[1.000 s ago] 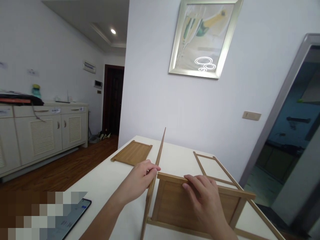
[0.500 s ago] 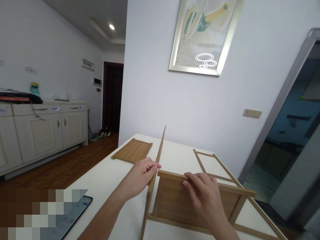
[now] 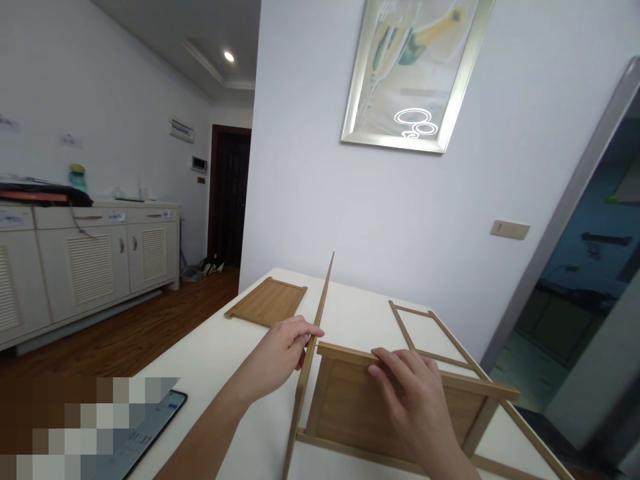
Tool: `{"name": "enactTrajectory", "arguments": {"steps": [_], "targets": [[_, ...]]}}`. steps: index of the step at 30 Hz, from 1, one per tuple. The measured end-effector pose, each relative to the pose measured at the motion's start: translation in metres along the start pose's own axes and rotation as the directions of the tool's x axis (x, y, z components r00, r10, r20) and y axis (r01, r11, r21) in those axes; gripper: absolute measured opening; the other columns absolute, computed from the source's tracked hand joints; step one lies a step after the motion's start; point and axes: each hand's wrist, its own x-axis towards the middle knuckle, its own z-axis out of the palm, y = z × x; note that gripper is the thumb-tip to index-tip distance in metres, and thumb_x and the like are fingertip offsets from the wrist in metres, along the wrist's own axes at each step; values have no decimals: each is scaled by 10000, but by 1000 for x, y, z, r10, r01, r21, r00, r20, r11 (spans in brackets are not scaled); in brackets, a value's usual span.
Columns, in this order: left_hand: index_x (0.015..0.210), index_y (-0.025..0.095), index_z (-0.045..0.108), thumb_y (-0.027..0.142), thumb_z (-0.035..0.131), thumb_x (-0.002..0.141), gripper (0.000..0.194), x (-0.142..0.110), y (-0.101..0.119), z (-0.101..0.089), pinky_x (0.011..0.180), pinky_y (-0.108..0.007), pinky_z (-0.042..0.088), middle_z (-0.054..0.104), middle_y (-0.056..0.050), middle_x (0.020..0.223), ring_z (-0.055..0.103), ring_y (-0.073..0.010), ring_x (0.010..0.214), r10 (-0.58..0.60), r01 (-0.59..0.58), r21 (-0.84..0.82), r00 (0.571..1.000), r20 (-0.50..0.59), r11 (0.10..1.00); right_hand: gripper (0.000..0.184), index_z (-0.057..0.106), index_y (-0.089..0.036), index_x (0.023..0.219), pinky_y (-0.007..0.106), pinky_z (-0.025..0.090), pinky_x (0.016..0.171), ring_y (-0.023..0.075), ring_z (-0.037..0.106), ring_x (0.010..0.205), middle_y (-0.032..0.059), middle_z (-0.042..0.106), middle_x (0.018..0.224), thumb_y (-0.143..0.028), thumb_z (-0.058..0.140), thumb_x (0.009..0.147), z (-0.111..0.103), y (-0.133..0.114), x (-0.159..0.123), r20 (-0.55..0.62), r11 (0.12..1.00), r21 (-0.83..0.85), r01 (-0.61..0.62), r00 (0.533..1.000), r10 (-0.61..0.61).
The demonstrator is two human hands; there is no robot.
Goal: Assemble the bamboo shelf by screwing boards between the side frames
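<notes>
Head view: I've got the wooden panel [image 3: 395, 410] standing upright on the white table [image 3: 345, 307], its top rail pinched between my right hand's [image 3: 413, 393] thumb and fingers, while my left hand's [image 3: 287, 350] fingers close around the edge-on wooden frame [image 3: 303, 380] just left of it. Beyond my left fingers a flat wooden board [image 3: 270, 301] lies on the tabletop, and past my right fingers there's an open frame [image 3: 435, 357].

Home, with louvred cabinet [image 3: 95, 267], framed picture [image 3: 413, 73]
</notes>
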Motion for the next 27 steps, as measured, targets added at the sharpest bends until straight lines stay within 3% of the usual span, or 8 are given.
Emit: {"name": "enactTrajectory", "arguments": {"steps": [11,27], "targets": [[1180,173,666,180,437,882,376,3,-12,2,615,-258,480,618,-26,838,606,-131,644,-53,51,-69,998,-30,996,174,619,-268,1085,367,350,777,196,599,815,11,673,872,-332,557,935,4,5,0,-26,1000,-5,30,999,-30],[1092,198,701,109,431,851,372,-2,-2,2,760,-280,473,697,-29,834,634,-177,788,76,-55,122,982,-171,991,229,639,-274,1085,362,370,738,203,633,810,16,700,903,-418,530,945,6,8,2,-41,999,13,44,998,-43]]}}
